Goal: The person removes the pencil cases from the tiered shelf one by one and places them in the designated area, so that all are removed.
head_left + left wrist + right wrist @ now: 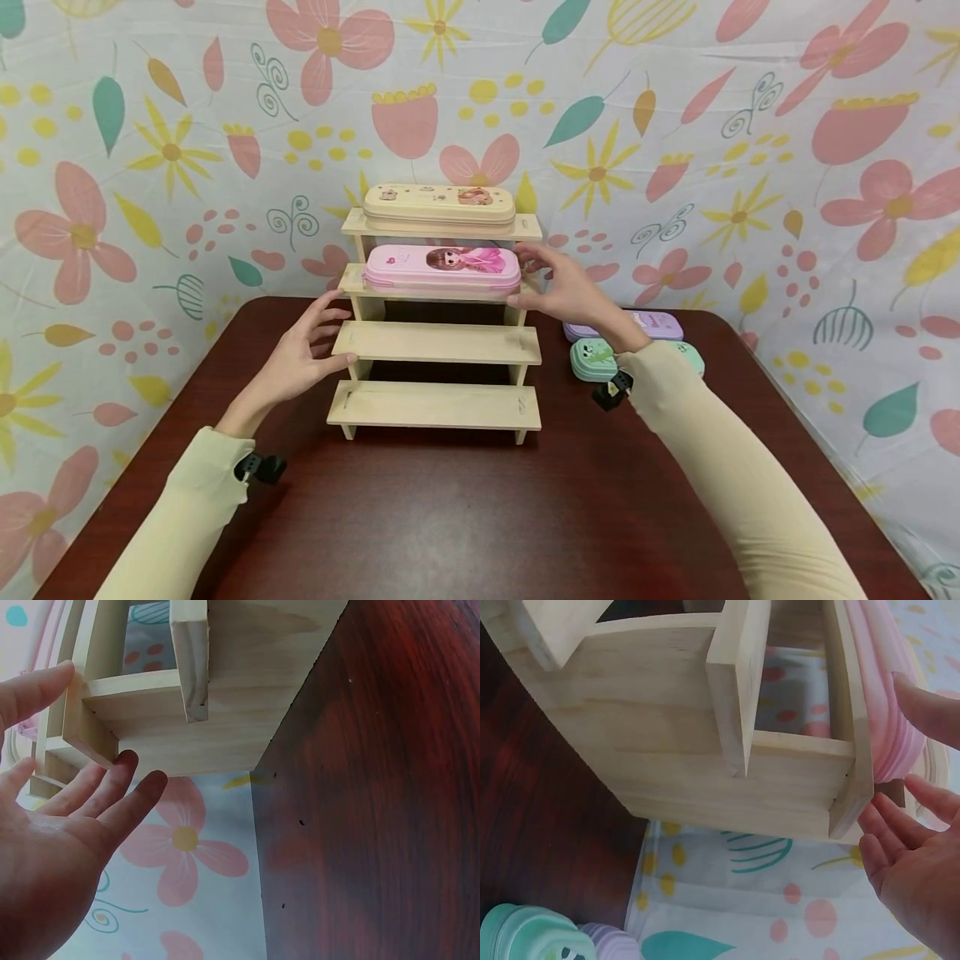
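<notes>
A pink pencil case (pixel 442 268) with a doll-like girl on its lid lies on the second shelf from the top of a wooden tiered rack (pixel 435 342). My right hand (pixel 566 287) is at the case's right end, thumb toward the front and fingers by the shelf end; whether it touches the case is hard to tell. On the rack's left side my left hand (pixel 296 354) rests with relaxed fingers, its thumb (pixel 37 690) at a shelf edge. It holds nothing. A cream pencil case (pixel 438 208) occupies the top shelf.
To the right of the rack, a green pencil case (pixel 592 360) and a purple pencil case (pixel 660 323) lie on the dark wooden table (pixel 465 517), partly hidden by my right arm. A flower-patterned cloth (pixel 600 92) hangs behind the table.
</notes>
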Demonstrator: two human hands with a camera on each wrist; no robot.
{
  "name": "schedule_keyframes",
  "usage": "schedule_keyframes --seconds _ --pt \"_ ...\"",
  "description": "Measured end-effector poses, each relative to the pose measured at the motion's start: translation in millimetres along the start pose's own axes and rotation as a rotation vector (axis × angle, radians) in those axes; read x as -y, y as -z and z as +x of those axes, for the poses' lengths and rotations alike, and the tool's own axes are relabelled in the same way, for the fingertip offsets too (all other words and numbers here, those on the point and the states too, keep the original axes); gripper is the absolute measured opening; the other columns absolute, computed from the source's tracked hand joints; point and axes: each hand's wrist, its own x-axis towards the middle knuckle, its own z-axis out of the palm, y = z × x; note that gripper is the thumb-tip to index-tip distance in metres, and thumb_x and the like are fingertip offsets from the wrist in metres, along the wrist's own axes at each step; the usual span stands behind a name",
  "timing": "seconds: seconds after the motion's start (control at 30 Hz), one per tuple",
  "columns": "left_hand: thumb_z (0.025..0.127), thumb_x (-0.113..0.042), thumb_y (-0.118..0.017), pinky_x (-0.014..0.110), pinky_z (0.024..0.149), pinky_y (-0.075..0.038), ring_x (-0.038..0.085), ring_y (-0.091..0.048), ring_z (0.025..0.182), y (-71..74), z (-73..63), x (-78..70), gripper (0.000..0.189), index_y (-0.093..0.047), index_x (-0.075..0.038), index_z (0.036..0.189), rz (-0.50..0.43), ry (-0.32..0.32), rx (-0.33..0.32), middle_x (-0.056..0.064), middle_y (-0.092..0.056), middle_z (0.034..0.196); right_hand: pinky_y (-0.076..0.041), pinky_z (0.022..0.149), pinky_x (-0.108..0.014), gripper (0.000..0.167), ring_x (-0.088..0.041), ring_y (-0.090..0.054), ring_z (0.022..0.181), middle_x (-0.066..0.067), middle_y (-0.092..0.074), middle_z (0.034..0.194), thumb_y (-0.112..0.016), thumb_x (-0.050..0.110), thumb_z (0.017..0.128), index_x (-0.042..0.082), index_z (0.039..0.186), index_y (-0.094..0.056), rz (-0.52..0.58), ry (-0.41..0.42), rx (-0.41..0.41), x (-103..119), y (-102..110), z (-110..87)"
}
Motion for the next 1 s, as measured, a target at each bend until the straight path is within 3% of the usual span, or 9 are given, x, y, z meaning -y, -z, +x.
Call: schedule_keyframes --seconds 0.2,0.4,0.63,1.0 --pt "0.092 -0.007 -0.082 0.068 0.107 -0.041 0.044 -0.055 0.131 1.0 1.5 0.3 0.102 -0.018 -0.029 0.17 -0.015 0.01 -0.001 0.022 -0.05 0.148 -0.042 0.105 -0.054 0.079 -0.034 -0.059 0.119 -0.017 -0.063 0.134 -0.09 0.017 0.084 0.004 0.152 -0.052 0.0 -0.002 -0.019 1.9 -4.3 3.9" --pt "0.091 -0.005 -0.083 0.064 0.105 -0.045 0.041 -0.058 0.128 3.4 3.5 0.2 0.101 -0.022 -0.027 0.169 -0.036 0.003 0.006 0.022 -0.053 0.144 -0.042 0.104 -0.057 0.079 -0.036 -0.059 0.119 -0.019 -0.063 0.135 -0.09 0.017 0.084 0.0 0.152 -0.051 -0.011 -0.005 -0.024 3.0 -6.8 6.4" --pt "0.092 -0.006 -0.082 0.063 0.106 -0.045 0.04 -0.058 0.128 5.8 4.0 1.5 0.1 -0.022 -0.028 0.169 -0.053 0.011 0.021 0.021 -0.052 0.144 -0.044 0.1 -0.052 0.078 -0.033 -0.061 0.116 -0.016 -0.061 0.139 -0.092 0.015 0.082 0.001 0.15 -0.054 -0.019 -0.005 -0.038 6.0 -9.6 9.4" --pt "0.091 -0.006 -0.083 0.065 0.105 -0.045 0.04 -0.061 0.122 7.2 4.9 2.2 0.102 -0.021 -0.028 0.169 -0.057 0.018 0.027 0.022 -0.053 0.139 -0.044 0.096 -0.049 0.08 -0.031 -0.061 0.114 -0.016 -0.064 0.13 -0.092 0.018 0.082 0.003 0.15 -0.053 -0.01 -0.02 -0.028 7.8 -11.6 9.9"
